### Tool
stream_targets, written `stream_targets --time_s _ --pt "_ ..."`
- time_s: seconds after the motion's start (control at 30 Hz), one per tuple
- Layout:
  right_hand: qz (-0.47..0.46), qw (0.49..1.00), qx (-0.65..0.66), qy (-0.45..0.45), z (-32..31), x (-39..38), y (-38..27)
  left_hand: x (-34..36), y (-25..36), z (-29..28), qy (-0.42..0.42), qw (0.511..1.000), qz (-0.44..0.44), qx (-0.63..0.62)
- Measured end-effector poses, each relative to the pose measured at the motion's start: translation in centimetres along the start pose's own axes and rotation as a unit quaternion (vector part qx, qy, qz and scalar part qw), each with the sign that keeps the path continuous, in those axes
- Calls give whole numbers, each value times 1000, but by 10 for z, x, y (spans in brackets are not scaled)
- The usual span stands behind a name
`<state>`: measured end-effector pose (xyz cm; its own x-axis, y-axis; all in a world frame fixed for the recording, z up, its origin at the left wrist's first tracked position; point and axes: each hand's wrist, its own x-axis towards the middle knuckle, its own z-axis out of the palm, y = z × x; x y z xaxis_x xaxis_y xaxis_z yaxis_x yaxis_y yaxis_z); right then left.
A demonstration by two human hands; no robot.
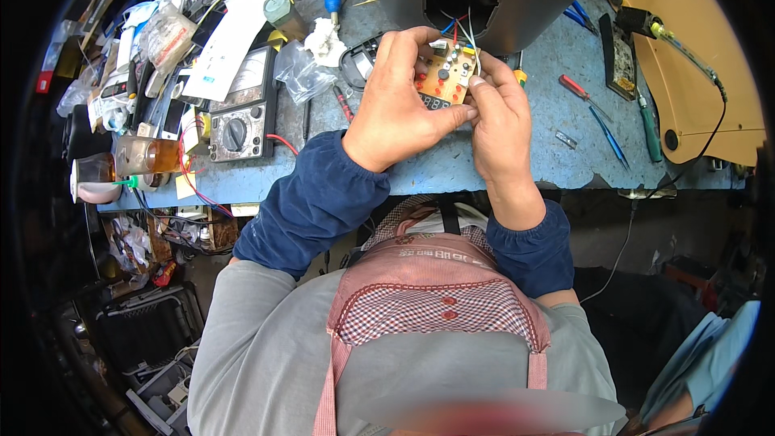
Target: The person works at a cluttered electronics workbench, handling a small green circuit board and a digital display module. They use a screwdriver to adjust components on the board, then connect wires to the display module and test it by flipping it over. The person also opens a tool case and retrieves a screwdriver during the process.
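Between my two hands is a small tan circuit board (446, 81) with red buttons and a dark digit display along its near edge. My left hand (397, 89) grips its left side, thumb along the near edge. At the right edge, my right hand (499, 109) holds the board with thumb and fingers. Red, blue and white wires (462, 31) run from the board's far side into a dark opening in a grey appliance housing (517, 8). That housing stands just beyond my hands on the blue bench.
On the left lie an analog multimeter (240, 125), a clear plastic bag (303, 73) and heaped parts. To the right are a red screwdriver (575, 87), blue tweezers (609, 139), a green-handled screwdriver (648, 129), a soldering iron (682, 47) and a tan panel (710, 56).
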<state>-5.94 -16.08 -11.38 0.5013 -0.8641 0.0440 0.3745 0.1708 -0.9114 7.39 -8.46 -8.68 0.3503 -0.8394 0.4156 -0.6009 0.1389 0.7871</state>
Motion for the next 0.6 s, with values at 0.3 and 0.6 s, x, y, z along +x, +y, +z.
stream_targets --time_s 0.3,0.6 --pt "-2 1000 -5 -2 0 1 1 0 2 -1 1 1000 -8 -2" --pt "2 1000 -8 -6 0 0 -1 -1 -2 0 -5 1000 23 10"
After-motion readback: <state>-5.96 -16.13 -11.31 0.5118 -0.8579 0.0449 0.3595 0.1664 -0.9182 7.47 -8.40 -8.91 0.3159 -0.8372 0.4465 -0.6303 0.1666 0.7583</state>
